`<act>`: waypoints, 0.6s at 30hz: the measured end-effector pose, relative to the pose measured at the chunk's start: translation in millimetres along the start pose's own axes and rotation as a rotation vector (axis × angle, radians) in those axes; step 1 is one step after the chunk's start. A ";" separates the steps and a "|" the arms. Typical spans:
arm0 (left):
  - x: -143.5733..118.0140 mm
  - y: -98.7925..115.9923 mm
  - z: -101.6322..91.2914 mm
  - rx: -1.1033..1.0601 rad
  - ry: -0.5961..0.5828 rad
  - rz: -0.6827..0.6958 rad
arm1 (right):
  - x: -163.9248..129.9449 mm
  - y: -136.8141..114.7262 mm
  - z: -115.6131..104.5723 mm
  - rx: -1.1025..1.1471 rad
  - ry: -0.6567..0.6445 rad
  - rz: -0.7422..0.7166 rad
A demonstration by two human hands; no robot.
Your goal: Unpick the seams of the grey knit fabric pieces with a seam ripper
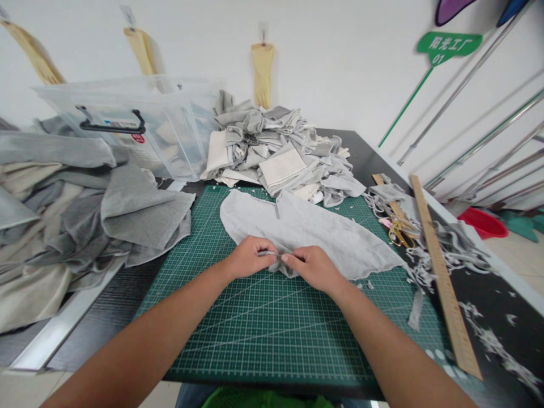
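Light grey cloth piece (pixel 306 229) spread flat on the green cutting mat (pixel 255 334), near its far edge. Left hand (pixel 249 258) and right hand (pixel 314 267) close together at the cloth's near edge, both pinching a small fold of it between fingers and thumbs. Maybe a thin seam or strip there; too small to tell. Gold scissors (pixel 399 231) lying untouched right of the mat, beside a long wooden ruler (pixel 444 280). Big heap of grey cloth pieces (pixel 276 150) behind the mat, more grey fabric (pixel 85 209) piled left. Lots left to sort.
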State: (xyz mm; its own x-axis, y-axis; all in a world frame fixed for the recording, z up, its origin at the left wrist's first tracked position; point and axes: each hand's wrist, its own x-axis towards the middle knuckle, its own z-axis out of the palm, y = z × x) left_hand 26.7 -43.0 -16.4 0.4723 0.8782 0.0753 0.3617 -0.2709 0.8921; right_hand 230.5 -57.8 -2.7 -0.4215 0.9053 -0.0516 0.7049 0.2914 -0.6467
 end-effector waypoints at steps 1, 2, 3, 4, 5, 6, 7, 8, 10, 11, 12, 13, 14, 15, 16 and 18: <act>-0.2 0.2 0.0 0.001 -0.001 0.001 | 0.0 -0.2 -0.1 0.000 0.002 -0.001; -0.5 0.4 -0.1 0.002 -0.002 0.001 | -0.1 -0.4 -0.3 0.000 0.004 -0.002; -0.9 0.6 -0.2 0.001 -0.002 0.001 | -0.3 -0.6 -0.5 0.001 0.007 -0.003; -1.2 0.8 -0.3 0.000 -0.003 0.001 | -0.5 -0.9 -0.6 0.003 0.007 -0.003; -1.4 1.1 -0.2 -0.001 -0.003 0.000 | -0.8 -1.2 -0.7 0.006 0.007 -0.002; -1.6 1.3 -0.1 0.000 -0.004 -0.002 | -1.0 -1.4 -0.8 0.009 0.007 -0.001; -1.8 1.5 0.1 0.003 -0.002 -0.003 | -1.2 -1.6 -0.8 0.010 0.007 0.001; -1.9 1.6 0.5 0.008 0.000 -0.005 | -1.3 -1.8 -0.7 0.009 0.009 0.002; -2.0 1.6 1.4 0.025 0.005 -0.006 | -1.5 -2.0 -0.5 0.006 0.012 0.001; -2.0 1.5 2.0 0.036 0.007 -0.004 | -1.4 -2.1 -0.4 0.004 0.013 -0.001; -2.0 1.4 2.5 0.048 0.007 0.000 | -1.4 -2.1 -0.4 0.002 0.012 -0.005; -2.0 1.4 3.0 0.061 0.006 0.004 | -1.2 -2.0 -0.3 0.001 0.012 -0.008; -1.8 1.4 3.4 0.074 0.003 0.009 | -1.1 -2.0 -0.3 -0.001 0.012 -0.011; -1.6 1.5 3.7 0.086 -0.001 0.013 | -0.9 -1.8 -0.3 -0.005 0.013 -0.014; -1.4 1.7 3.9 0.098 -0.005 0.016 | -0.6 -1.7 -0.2 -0.008 0.015 -0.016; -0.8 2.2 4.0 0.114 -0.013 0.023 | -0.1 -1.4 -0.1 -0.013 0.017 -0.018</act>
State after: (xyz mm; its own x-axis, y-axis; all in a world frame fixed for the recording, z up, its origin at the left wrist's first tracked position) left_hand 30.4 -46.0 -16.3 0.4917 0.8662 0.0885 0.4396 -0.3347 0.8335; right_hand 229.7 -58.3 -1.7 -0.4243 0.9051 -0.0267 0.7049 0.3117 -0.6372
